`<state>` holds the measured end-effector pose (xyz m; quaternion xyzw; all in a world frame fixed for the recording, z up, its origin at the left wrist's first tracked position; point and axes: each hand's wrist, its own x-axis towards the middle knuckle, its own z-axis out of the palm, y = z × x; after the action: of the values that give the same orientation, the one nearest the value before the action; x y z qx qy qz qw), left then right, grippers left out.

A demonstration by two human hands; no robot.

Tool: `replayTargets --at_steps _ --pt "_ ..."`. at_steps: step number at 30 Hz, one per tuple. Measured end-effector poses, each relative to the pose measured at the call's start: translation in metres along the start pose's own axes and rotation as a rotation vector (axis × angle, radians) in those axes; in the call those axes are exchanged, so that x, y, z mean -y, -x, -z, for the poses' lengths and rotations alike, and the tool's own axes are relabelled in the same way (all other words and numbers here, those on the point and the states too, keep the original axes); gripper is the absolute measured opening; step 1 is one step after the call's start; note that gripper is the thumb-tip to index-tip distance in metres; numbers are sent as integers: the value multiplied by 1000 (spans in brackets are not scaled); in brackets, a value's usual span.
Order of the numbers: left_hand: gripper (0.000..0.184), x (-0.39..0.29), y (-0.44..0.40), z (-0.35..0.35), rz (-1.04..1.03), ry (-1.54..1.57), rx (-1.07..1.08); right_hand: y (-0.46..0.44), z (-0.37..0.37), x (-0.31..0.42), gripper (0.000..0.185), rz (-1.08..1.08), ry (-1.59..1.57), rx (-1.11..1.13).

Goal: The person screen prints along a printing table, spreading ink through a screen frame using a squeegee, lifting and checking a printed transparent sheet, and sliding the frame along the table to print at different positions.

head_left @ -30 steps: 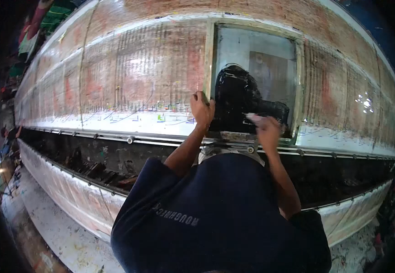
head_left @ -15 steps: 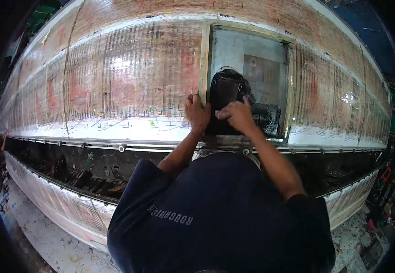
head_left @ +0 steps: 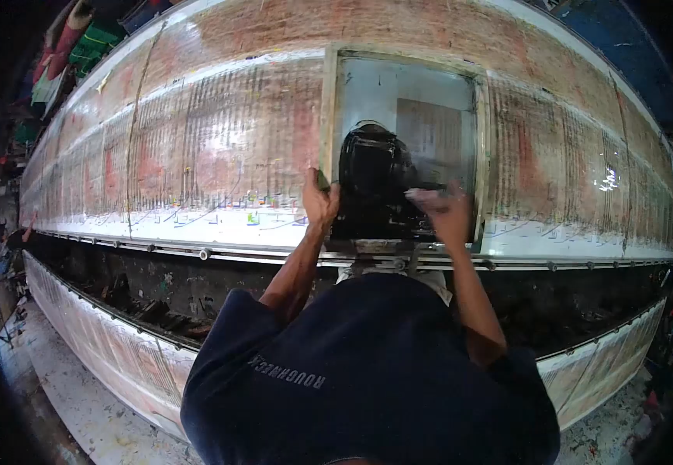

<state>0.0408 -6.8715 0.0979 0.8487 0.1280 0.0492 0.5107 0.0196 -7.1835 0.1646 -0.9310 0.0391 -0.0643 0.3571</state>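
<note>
Black patch [head_left: 369, 167] takes up the lower left of the frame [head_left: 328, 108] in the head view; can't tell if it's ink or a reflection. Rest of the inside is greyish. Frame's flat on the long table [head_left: 228, 139], right in front of the person. Left hand [head_left: 321, 204] is gripping its left rail. Right hand [head_left: 446, 213], over the inside, is too blurry to tell if it's holding that pale bit [head_left: 420, 195] by its fingers. Gap [head_left: 197, 283] below has dark scraps [head_left: 150, 312] in it.
</note>
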Motion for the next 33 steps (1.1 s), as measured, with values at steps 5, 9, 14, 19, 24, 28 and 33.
replayTargets --at_steps 5,9,14,19,24,28,33 --pt "55 -13 7 -124 -150 -52 -208 -35 96 -218 41 -709 -729 -220" --pt "64 -70 24 -238 -123 -67 -145 -96 163 -365 36 -761 -520 -205" --pt "48 -107 72 -264 -121 -17 -214 -69 220 -327 19 -817 -674 -273" --pt "42 -100 75 -250 -59 -278 -87 -25 196 -374 52 -865 -524 -152" --pt "43 -111 78 -249 -34 -380 -117 -6 203 -369 56 -757 -752 -191" --pt "50 -109 75 -249 17 -376 -89 -22 194 -327 56 -903 -488 -300" --pt "59 -108 69 -250 68 -320 -53 -27 156 -293 32 72 285 40"
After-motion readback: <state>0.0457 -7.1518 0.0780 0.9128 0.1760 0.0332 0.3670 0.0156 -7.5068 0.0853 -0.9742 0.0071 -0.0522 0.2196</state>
